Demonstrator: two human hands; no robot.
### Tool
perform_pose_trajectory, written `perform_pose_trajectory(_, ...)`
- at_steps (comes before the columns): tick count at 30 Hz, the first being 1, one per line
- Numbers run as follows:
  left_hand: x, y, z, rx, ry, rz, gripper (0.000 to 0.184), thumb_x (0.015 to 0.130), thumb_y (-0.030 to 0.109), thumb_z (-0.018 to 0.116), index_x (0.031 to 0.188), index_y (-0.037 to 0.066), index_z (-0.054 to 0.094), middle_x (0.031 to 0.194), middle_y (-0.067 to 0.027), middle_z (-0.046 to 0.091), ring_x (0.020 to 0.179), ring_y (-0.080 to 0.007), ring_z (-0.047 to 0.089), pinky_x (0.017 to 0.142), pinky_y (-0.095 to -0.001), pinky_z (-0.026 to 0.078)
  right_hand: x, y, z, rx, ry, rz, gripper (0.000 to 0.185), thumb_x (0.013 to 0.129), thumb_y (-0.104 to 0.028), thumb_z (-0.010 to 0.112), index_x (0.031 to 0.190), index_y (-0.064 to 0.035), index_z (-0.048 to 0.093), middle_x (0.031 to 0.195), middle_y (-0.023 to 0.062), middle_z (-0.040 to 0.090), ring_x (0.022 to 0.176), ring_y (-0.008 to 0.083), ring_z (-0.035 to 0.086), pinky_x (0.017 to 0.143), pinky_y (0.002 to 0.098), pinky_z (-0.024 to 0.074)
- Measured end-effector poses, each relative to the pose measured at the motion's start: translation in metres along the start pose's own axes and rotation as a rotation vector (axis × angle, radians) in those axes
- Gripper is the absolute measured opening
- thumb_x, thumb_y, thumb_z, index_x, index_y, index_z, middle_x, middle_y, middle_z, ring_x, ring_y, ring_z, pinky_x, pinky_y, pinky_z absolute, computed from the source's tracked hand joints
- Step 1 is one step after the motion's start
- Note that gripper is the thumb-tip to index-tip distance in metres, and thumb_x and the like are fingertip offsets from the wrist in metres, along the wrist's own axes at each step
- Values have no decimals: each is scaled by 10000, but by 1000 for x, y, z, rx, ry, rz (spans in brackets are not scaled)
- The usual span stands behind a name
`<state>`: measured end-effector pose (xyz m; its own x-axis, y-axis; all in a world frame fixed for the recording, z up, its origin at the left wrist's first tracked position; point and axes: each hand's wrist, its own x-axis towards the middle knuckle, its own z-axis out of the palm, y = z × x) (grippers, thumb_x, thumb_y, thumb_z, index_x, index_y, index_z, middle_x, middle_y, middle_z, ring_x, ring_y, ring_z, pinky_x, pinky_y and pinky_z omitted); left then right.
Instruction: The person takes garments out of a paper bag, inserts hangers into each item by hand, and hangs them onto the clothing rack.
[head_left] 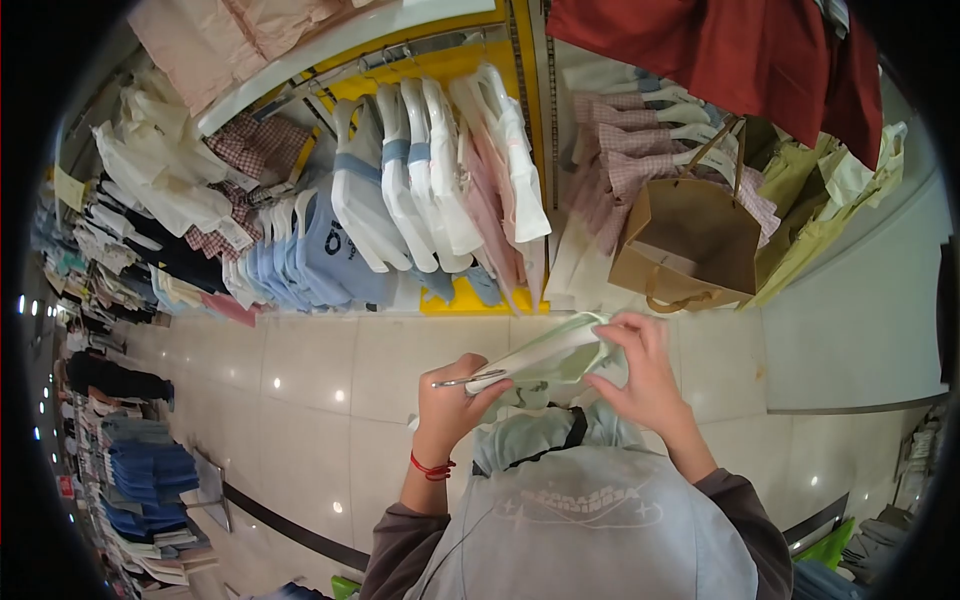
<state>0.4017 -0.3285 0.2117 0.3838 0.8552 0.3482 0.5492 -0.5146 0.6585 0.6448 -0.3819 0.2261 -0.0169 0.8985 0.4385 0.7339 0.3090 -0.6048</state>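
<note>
In the middle of the head view, a white clothes hanger (540,358) with a metal hook lies slanted in front of my body. My left hand (450,398) is closed around its hook end. A pale green garment (578,362) hangs on the hanger, its lower part dropping towards my chest. At the other end of the hanger, my right hand (640,372) has thumb and fingers pressed on the garment's edge. Red string circles my left wrist.
White, pink and blue clothes (425,180) hang on a rack ahead. A brown paper bag (690,240) hangs at the right, below a red garment (720,60). Folded jeans (150,475) lie at the left. Further back at the left is a person in black (115,378).
</note>
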Motion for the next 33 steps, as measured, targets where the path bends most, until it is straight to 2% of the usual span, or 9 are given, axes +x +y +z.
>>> perform_pose_trajectory(4, 10, 16, 2, -15, -144, -35, 302, 691, 293, 735, 801, 49, 595, 676, -95, 605, 557, -255, 581, 516, -303, 442, 18, -2, 1, -205, -80, -196, 409, 645, -141, 711, 1010, -74, 540, 969, 76, 535, 913, 269, 503, 764, 347, 426)
perform_pose_trajectory(7, 20, 21, 14, 40, -222, 63, 359, 681, 357, 726, 834, 64, 588, 658, -89, 598, 570, -263, 581, 523, -315, 445, 23, 6, 19, 81, -338, -193, 355, 664, -125, 680, 992, -86, 550, 890, 74, 574, 876, 263, 548, 758, 360, 435)
perform_pose_trajectory(10, 25, 15, 19, 133, -270, 119, 374, 682, 387, 706, 846, 73, 587, 660, -85, 599, 583, -268, 583, 533, -326, 453, 36, 9, 16, 107, -493, -179, 297, 693, -141, 676, 963, -74, 572, 835, 83, 592, 791, 273, 571, 728, 357, 446)
perform_pose_trajectory(13, 23, -1, 18, 212, -219, 155, 347, 704, 373, 688, 842, 76, 573, 667, -74, 593, 592, -263, 580, 531, -335, 452, 46, 22, 9, 201, -519, -91, 247, 701, -121, 665, 923, -60, 575, 834, 72, 584, 813, 268, 556, 714, 353, 441)
perform_pose_trajectory(22, 31, 6, 11, 249, -53, 79, 263, 717, 255, 694, 842, 66, 560, 682, -62, 568, 591, -246, 568, 517, -329, 450, 83, 29, 19, 313, -553, -264, 294, 673, -145, 701, 926, -52, 584, 866, 79, 574, 855, 274, 521, 737, 361, 426)
perform_pose_trajectory(25, 34, 4, 11, 241, -48, 57, 248, 711, 234, 699, 831, 60, 569, 694, -60, 576, 604, -244, 574, 523, -326, 453, 98, 27, 3, 309, -405, -321, 337, 650, -145, 715, 948, -56, 583, 878, 89, 571, 886, 275, 521, 745, 363, 425)
perform_pose_trajectory(28, 30, 1, 5, 190, -21, -25, 232, 708, 224, 702, 799, 55, 572, 708, -62, 583, 619, -239, 580, 525, -321, 453, 108, 46, -16, 127, -378, -147, 335, 639, -125, 715, 934, -55, 574, 856, 103, 579, 856, 292, 546, 718, 366, 437)
perform_pose_trajectory(31, 28, 3, 4, 179, -20, -76, 220, 709, 217, 700, 785, 55, 571, 714, -62, 586, 624, -233, 583, 525, -316, 452, 102, 83, -3, -8, -539, -79, 298, 640, -101, 702, 890, -50, 549, 805, 116, 580, 793, 313, 566, 673, 376, 447)
perform_pose_trajectory(33, 29, 10, 9, 212, -62, -57, 220, 716, 221, 693, 792, 59, 564, 715, -60, 585, 620, -230, 582, 521, -316, 449, 94, 81, 16, 82, -627, -189, 285, 639, -93, 698, 866, -51, 530, 780, 121, 579, 764, 322, 570, 647, 384, 448)
